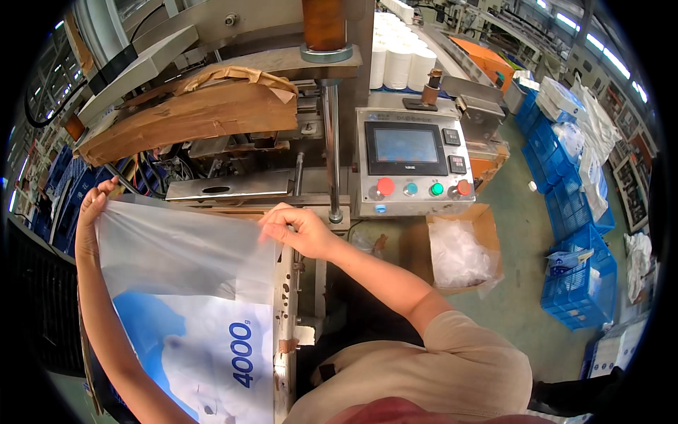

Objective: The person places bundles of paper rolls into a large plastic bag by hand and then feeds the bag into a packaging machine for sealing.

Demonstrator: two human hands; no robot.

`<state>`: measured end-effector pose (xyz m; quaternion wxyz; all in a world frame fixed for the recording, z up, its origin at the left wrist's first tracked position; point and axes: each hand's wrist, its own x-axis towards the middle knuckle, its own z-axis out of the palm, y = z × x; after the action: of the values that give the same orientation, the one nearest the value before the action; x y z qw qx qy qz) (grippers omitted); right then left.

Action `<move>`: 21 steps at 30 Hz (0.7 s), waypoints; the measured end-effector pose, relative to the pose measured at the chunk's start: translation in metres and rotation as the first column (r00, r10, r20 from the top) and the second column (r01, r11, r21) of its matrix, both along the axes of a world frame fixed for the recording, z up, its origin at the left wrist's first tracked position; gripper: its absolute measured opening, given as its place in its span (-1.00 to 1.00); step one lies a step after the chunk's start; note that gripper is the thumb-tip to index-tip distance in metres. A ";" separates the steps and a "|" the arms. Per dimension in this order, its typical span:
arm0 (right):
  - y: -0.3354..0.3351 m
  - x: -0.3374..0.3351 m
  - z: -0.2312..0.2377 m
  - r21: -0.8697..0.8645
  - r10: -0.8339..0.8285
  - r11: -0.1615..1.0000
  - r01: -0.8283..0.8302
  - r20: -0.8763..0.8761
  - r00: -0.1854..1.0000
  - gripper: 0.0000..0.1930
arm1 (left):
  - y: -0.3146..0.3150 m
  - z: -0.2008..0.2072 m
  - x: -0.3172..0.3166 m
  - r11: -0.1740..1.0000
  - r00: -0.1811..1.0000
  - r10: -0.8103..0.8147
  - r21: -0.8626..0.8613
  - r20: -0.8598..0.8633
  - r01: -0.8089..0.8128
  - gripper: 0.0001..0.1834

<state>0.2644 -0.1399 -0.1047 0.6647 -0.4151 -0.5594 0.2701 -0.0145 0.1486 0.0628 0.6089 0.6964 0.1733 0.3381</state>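
A large plastic packaging bag (191, 247) is stretched between my two hands, its clear upper part pulled taut and its lower part printed blue and white. My left hand (93, 212) grips the bag's upper left corner with bent fingers. At the upper right corner, my right hand (300, 230) pinches the film between thumb and fingers. Just beyond the bag's upper edge lies the metal sealing bar (229, 187) of a machine. The bag's lower end runs out of view along my left forearm.
A control panel (409, 155) with a screen and coloured buttons stands right of the machine's steel post (330, 148). Below it is a cardboard box (491, 233) of clear plastic film. Blue crates (583, 297) line the right side. White rolls (395, 63) stand behind the panel.
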 end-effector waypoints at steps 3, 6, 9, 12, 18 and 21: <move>0.008 0.009 0.003 -0.164 -0.014 0.986 -0.018 -0.190 0.982 -0.67 | 0.005 -0.001 0.014 0.954 0.995 0.099 -0.283 -0.015 -0.099 -0.76; 0.027 0.026 -0.001 -0.219 -0.193 0.963 0.158 -0.149 0.970 -0.57 | 0.022 -0.011 0.035 0.927 0.859 0.373 0.109 -0.351 -0.358 -0.75; 0.051 0.034 -0.007 -0.302 -0.287 0.924 0.233 -0.147 0.947 -0.50 | 0.102 -0.049 0.025 0.869 0.619 0.400 0.494 -0.676 -0.023 -0.52; 0.065 0.046 0.001 -0.293 -0.385 0.902 0.317 -0.213 0.898 -0.50 | 0.134 -0.063 0.050 0.833 0.617 0.421 0.553 -0.665 0.028 -0.49; 0.113 0.070 0.016 -0.226 -0.571 0.821 0.524 -0.353 0.741 -0.62 | 0.123 -0.046 0.105 0.868 0.650 0.450 0.471 -0.612 -0.157 -0.62; 0.141 0.084 0.012 -0.135 -0.629 0.747 0.652 -0.463 0.625 -0.75 | 0.152 -0.054 0.118 0.791 0.646 0.518 0.602 -0.561 -0.112 -0.57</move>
<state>0.3488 0.0016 -0.0932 0.8429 -0.4907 -0.1981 0.0973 0.1031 0.3007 0.0092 0.2141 0.8634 0.4174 0.1858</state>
